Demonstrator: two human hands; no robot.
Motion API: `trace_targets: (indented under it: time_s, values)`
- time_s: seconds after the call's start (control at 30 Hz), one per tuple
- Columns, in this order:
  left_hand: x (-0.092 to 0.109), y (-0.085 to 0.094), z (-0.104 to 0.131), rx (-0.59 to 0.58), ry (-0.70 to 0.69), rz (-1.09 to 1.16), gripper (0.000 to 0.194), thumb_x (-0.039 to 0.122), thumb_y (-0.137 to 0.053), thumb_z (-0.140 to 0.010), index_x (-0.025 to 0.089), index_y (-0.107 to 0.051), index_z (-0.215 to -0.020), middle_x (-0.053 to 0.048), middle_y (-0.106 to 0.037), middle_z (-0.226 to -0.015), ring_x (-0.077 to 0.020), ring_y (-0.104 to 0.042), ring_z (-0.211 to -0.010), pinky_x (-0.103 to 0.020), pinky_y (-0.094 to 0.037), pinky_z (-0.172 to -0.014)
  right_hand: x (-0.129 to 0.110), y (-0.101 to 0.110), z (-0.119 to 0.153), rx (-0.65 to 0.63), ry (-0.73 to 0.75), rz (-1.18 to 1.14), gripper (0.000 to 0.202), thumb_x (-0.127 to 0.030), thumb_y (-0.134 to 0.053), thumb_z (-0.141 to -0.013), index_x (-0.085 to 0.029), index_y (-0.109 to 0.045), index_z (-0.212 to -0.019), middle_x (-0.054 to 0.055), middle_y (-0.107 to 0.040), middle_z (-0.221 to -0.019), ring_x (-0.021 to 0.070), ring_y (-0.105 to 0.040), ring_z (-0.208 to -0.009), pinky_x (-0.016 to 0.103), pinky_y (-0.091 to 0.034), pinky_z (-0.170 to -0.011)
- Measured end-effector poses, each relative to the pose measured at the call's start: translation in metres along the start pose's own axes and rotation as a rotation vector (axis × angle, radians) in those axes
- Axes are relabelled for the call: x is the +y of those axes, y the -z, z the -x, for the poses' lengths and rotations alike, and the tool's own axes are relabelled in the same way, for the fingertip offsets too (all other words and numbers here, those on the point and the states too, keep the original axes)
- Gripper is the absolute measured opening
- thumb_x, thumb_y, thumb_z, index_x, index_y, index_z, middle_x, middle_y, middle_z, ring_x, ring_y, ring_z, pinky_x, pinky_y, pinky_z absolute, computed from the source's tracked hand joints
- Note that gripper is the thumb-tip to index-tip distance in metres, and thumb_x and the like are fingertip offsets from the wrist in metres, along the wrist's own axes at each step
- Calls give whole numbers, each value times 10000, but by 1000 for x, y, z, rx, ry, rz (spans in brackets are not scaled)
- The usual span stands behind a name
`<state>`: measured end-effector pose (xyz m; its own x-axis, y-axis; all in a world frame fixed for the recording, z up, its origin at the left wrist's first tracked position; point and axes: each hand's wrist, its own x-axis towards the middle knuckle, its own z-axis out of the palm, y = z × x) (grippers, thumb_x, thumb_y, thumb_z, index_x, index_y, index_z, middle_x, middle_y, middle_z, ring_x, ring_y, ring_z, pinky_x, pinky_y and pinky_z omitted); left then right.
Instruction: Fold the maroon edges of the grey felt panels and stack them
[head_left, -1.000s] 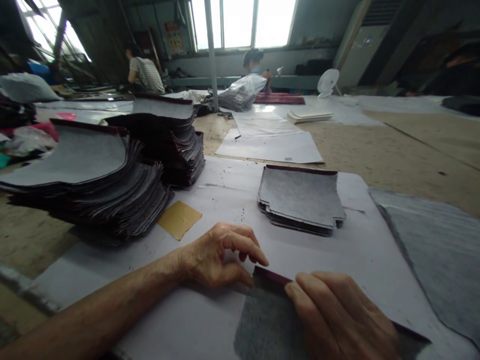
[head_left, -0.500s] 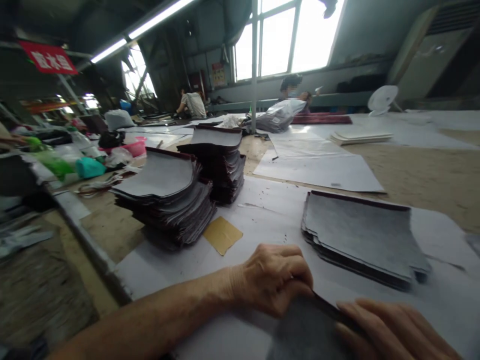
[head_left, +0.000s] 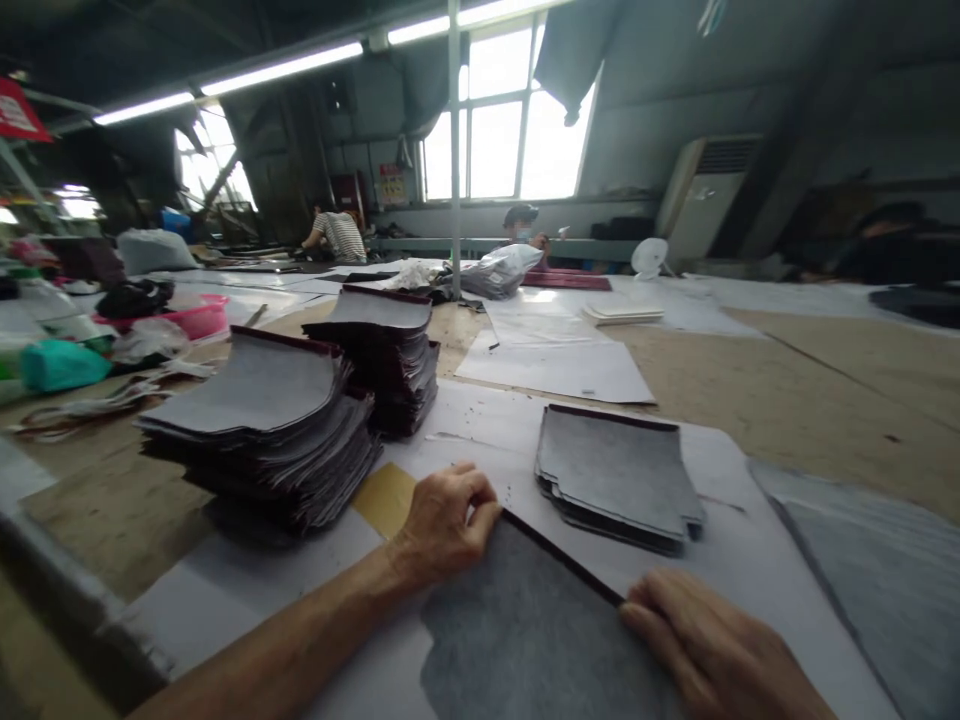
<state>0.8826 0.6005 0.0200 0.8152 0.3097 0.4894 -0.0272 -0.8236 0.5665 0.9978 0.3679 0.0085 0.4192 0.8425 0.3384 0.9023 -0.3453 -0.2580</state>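
A grey sheet (head_left: pixel 540 630) with a dark edge strip lies in front of me on white paper. My left hand (head_left: pixel 450 520) pinches the upper left corner of its dark edge. At the right end of that edge, my right hand (head_left: pixel 697 630) has its fingers closed on the sheet. Just beyond the hands is a low stack of similar grey pieces (head_left: pixel 615 470). Two tall stacks stand to the left, a nearer one (head_left: pixel 262 390) and a farther one (head_left: pixel 382 340). A yellow card (head_left: pixel 386 498) lies beside my left hand.
Larger grey material (head_left: pixel 877 570) lies at the right. A pink basin (head_left: pixel 199 318), a teal bag (head_left: pixel 64 367) and straps are at the left. A metal pole (head_left: pixel 455 150) rises behind the stacks. Several people sit farther back, beyond a white fan (head_left: pixel 649 257).
The view has turned right and up. Both hands now appear farther left, spread wider apart, and more of the grey sheet between them shows.
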Motion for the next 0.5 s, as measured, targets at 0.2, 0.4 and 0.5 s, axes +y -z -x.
trace_targets:
  time_s: [0.2, 0.4, 0.5]
  values:
    - [2, 0, -5, -97, 143, -3, 145, 163, -538, -737, 155, -564, -594, -4, -540, -638, -127, -494, -609, -241, -319, -588, -11, 4, -4, 9, -205, 9, 213, -230, -428, -848, -207, -499, -649, -8, -601, -656, 153, -593, -629, 261, -420, -571]
    - [2, 0, -8, -154, 199, 49, 144, 176, -542, -725, 158, -576, -587, -5, -550, -634, -141, -499, -617, -251, -314, -599, -12, 10, -11, -56, -404, -37, 213, -270, -436, -849, -210, -527, -666, -9, -631, -692, 166, -600, -674, 269, -394, -598]
    - [0, -1, -8, -130, 226, 77, 136, 164, -534, -718, 148, -584, -593, -20, -542, -661, -153, -488, -639, -271, -307, -626, -9, 10, -11, -47, -425, -58, 219, -284, -444, -848, -212, -526, -658, -17, -630, -679, 156, -601, -661, 258, -403, -591]
